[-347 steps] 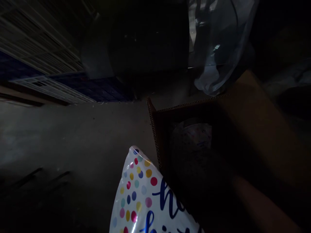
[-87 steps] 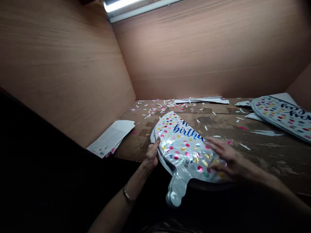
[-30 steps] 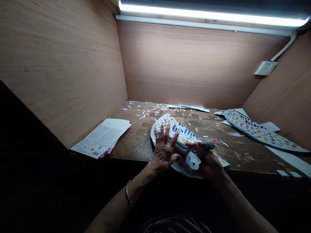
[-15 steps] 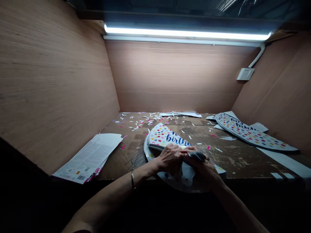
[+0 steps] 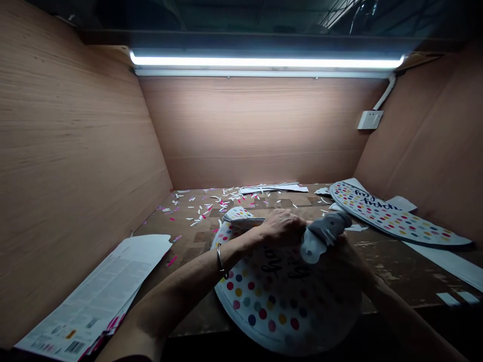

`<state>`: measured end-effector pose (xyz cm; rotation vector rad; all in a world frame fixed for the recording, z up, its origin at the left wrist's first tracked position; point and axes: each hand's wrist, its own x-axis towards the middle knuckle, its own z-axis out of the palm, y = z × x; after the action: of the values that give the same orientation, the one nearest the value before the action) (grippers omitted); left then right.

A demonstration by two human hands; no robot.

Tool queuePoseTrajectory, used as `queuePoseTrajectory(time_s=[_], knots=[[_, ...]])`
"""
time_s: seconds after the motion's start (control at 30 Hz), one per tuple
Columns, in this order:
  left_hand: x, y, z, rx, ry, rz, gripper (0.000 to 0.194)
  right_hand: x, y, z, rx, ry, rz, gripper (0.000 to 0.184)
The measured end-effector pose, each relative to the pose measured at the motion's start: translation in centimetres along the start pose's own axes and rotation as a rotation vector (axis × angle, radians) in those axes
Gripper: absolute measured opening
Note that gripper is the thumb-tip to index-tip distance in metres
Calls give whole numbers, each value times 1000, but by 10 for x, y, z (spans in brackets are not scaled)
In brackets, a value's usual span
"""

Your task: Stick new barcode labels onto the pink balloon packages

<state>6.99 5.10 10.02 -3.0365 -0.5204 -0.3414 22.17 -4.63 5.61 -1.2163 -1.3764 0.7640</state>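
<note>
A flat stack of white foil balloons [image 5: 264,296] with coloured dots and blue script lies on the wooden bench in front of me. My left hand [image 5: 281,227] is closed over a folded part of the top balloon near the stack's far edge; a bangle sits on that wrist. My right hand [image 5: 339,246] is closed on the balloon's silvery neck [image 5: 320,235], which is bent up and over toward the middle. The right hand's fingers are mostly hidden under the foil.
A second stack of dotted balloons [image 5: 388,213] lies at the right. Printed paper sheets [image 5: 101,296] rest at the left front. Small white and pink paper scraps [image 5: 204,203] litter the back of the bench [image 5: 388,256]. Wooden walls enclose three sides; a wall switch [image 5: 370,119] sits at right.
The view has dropped closer to the bench. Both hands have folded part of the top balloon over, and the silvery neck now stands up between them.
</note>
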Motion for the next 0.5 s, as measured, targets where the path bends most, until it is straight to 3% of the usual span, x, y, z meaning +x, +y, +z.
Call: queuePoseTrajectory(time_s=[0.07,0.2,0.37,0.5], knots=[[9,-3,-2,11,-2,-11,9,8,2,4,-13,22,-22,3],[14,-6,1,40,4,-1,6,15,8,2,-63,8,-122,8],[0,-3,12,75,28,36,5,10,20,-1,-271,-36,-231,2],[-18,1,24,112,50,29,7,1,16,3,-331,-154,-311,18]])
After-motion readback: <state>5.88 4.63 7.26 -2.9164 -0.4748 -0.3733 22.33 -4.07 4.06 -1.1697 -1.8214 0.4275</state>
